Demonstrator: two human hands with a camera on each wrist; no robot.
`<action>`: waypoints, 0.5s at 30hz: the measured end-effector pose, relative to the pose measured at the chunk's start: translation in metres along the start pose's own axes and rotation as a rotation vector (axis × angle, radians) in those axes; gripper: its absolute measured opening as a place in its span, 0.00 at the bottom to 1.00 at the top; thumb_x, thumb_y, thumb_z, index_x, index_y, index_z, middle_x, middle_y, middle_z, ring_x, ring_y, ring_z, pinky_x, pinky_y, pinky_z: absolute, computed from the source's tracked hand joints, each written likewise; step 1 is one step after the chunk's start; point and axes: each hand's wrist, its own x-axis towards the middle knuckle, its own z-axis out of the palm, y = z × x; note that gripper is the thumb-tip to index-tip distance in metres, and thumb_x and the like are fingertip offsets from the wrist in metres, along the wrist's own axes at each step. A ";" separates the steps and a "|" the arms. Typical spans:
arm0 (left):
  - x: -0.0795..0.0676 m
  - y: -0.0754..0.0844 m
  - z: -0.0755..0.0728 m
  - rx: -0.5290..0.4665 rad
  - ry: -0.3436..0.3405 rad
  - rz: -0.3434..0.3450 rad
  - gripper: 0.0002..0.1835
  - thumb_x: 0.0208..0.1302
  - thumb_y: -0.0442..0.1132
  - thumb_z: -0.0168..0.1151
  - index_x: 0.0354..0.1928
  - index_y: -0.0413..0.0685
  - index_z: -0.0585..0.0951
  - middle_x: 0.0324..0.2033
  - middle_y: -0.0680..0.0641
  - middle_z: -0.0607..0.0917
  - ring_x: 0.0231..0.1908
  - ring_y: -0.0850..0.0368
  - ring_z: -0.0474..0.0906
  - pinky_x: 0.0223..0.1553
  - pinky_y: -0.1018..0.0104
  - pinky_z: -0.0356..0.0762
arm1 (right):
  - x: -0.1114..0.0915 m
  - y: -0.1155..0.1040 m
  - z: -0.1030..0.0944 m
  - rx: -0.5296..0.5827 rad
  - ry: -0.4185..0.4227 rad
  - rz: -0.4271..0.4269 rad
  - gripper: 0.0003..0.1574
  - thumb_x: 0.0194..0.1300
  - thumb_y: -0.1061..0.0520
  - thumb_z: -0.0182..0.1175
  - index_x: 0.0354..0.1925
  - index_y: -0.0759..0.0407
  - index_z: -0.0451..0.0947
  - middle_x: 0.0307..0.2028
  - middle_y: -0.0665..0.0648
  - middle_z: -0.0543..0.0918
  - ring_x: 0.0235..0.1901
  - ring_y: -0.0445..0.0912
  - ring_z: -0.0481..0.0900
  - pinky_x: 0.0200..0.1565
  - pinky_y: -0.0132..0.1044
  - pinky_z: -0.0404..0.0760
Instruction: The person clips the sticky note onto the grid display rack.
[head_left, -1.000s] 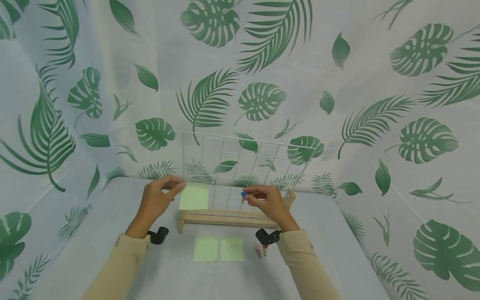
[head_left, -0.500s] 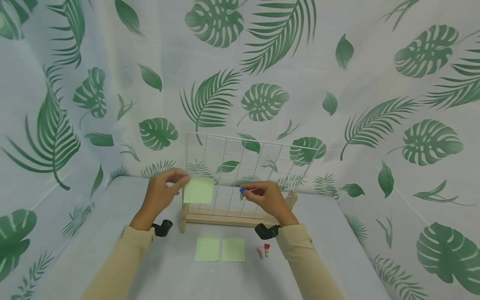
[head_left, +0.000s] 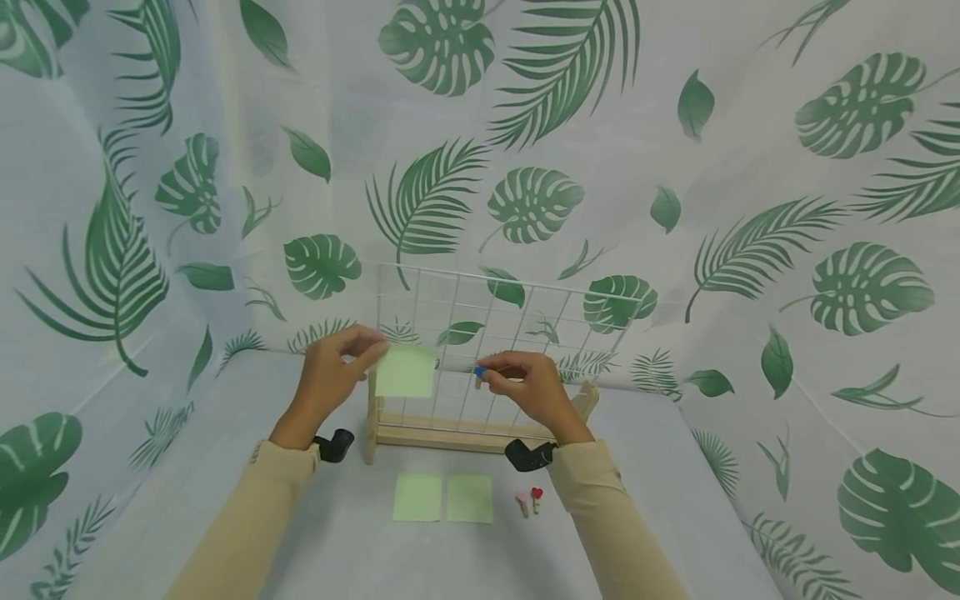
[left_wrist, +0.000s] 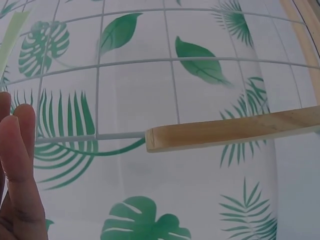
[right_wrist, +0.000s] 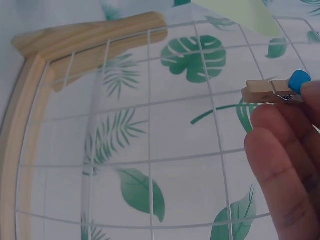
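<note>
A pale green sticky note (head_left: pixel 406 372) hangs in front of the left part of a white wire grid (head_left: pixel 487 304). Its upper left corner is pinched between thumb and fingers of my left hand (head_left: pixel 330 375). To the right, my right hand (head_left: pixel 536 387) pinches a small wooden clothespin (right_wrist: pixel 267 91) by its end with the blue decoration (right_wrist: pixel 299 80). The clothespin's jaws point away from the fingers, and the right wrist view has it in front of the grid wires. In the left wrist view only the fingers (left_wrist: pixel 20 155) and an edge of the note (left_wrist: pixel 11 37) show.
The grid stands in a wooden base (head_left: pixel 442 439) with end supports. Two more green notes, a left one (head_left: pixel 417 497) and a right one (head_left: pixel 469 499), lie on the table in front. Right of them lie a pink clothespin (head_left: pixel 522 504) and a red heart clothespin (head_left: pixel 537 500).
My left hand has raised the note and carried it slightly right. My right hand has lifted the clothespin a little and moved it left, nearer the note.
</note>
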 end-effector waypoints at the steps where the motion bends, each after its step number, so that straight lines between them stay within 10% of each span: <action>1: 0.001 0.001 0.000 -0.001 -0.002 0.000 0.09 0.76 0.41 0.71 0.48 0.44 0.90 0.41 0.45 0.93 0.41 0.50 0.87 0.34 0.69 0.87 | 0.001 0.000 0.000 0.009 -0.004 0.000 0.11 0.73 0.70 0.67 0.52 0.73 0.88 0.47 0.68 0.91 0.45 0.64 0.92 0.48 0.39 0.91; 15: 0.008 0.002 0.005 -0.030 -0.007 0.003 0.09 0.77 0.42 0.70 0.48 0.44 0.90 0.42 0.44 0.92 0.44 0.49 0.87 0.34 0.69 0.88 | 0.015 -0.006 0.005 0.002 0.023 -0.008 0.10 0.73 0.69 0.67 0.51 0.71 0.88 0.44 0.66 0.91 0.39 0.58 0.93 0.47 0.41 0.92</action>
